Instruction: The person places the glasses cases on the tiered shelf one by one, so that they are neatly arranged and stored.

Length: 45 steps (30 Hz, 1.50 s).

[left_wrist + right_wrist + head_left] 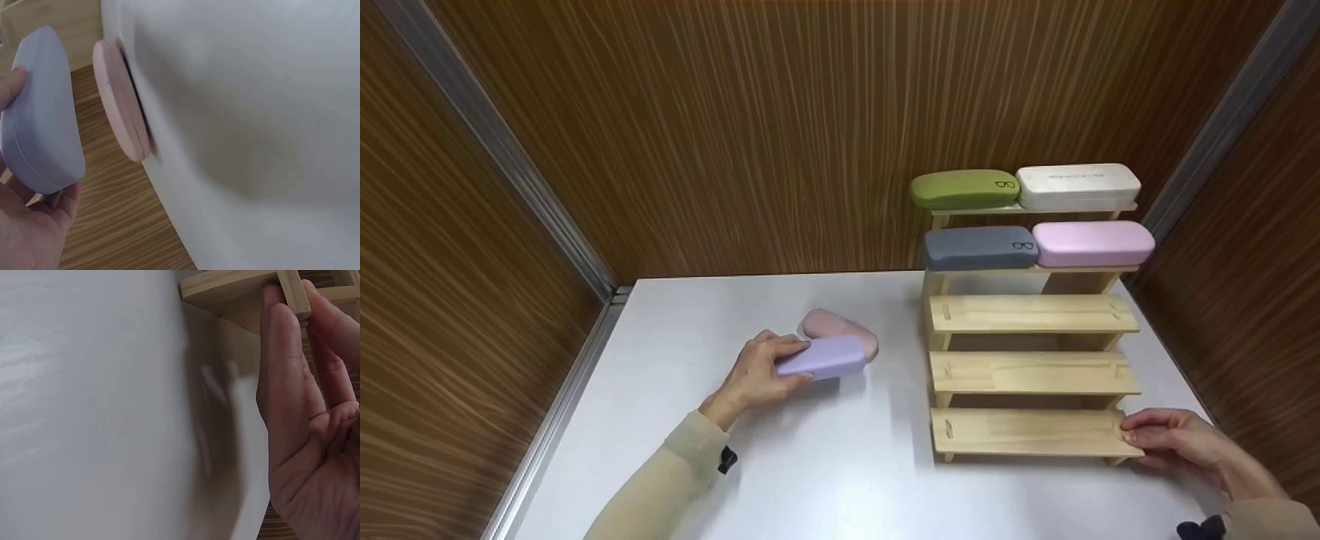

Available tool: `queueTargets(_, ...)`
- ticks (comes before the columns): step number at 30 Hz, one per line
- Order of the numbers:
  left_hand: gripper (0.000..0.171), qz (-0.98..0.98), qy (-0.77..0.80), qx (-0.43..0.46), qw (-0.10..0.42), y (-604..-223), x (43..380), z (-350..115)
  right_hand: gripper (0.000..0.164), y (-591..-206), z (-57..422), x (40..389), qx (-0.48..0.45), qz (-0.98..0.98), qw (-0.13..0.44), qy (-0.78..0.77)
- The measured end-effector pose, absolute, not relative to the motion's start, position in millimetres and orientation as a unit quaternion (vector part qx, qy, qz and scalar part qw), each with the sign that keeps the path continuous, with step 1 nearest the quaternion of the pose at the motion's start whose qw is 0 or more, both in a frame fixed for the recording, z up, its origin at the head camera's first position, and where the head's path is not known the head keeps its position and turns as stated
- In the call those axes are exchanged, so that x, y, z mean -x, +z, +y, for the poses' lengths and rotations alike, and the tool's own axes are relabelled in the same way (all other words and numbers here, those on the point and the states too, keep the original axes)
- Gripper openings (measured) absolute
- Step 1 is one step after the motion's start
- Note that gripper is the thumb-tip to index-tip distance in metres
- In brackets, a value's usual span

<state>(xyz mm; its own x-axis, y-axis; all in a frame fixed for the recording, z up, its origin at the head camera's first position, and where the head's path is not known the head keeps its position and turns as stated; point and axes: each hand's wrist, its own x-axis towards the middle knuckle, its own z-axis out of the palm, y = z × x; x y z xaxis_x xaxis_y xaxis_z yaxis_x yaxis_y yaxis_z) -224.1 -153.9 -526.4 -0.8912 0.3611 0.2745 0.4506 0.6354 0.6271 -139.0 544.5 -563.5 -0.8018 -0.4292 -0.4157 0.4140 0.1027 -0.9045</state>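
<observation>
My left hand grips a lavender glasses case by its left end, thumb in front and fingers behind. In the left wrist view the lavender case is held up off the white table, its shadow falling on the surface. Just behind it a pale pink glasses case lies on the table, partly covered by the lavender one in the head view. At the right, my right hand pinches the right end of the lowest board of a wooden tiered stand; the right wrist view shows the board's edge between thumb and fingers.
On the top tier sit a green case and a white case. A grey-blue case and a pink case fill the second tier. The three lower tiers show bare wood. Wood-grain panels enclose the white table.
</observation>
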Motion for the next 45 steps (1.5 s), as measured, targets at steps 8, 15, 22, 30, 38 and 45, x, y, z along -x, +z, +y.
queueTargets(8, 0.059, -0.9, -0.368, 0.223, 0.067, -517, 219, -146, 0.042, -564, 544, 139, -0.002, 0.684, 0.311, -0.66)
queueTargets(15, 0.058, -0.9, -0.362, 0.232, 0.075, -509, 212, -138, 0.041, -564, 544, 138, 0.0, 0.692, 0.306, -0.653)
queueTargets(22, 0.056, -0.895, -0.359, 0.25, 0.089, -499, 207, -127, 0.042, -563, 544, 138, 0.006, 0.691, 0.303, -0.656)
queueTargets(30, 0.056, -0.89, -0.356, 0.269, 0.095, -485, 199, -115, 0.042, -563, 543, 138, -0.001, 0.695, 0.302, -0.653)
queueTargets(38, 0.056, -0.885, -0.352, 0.289, 0.101, -474, 196, -104, 0.043, -563, 544, 137, 0.014, 0.684, 0.302, -0.664)
queueTargets(45, 0.057, -0.877, -0.349, 0.311, 0.108, -464, 197, -94, 0.044, -564, 544, 137, 0.016, 0.681, 0.3, -0.668)
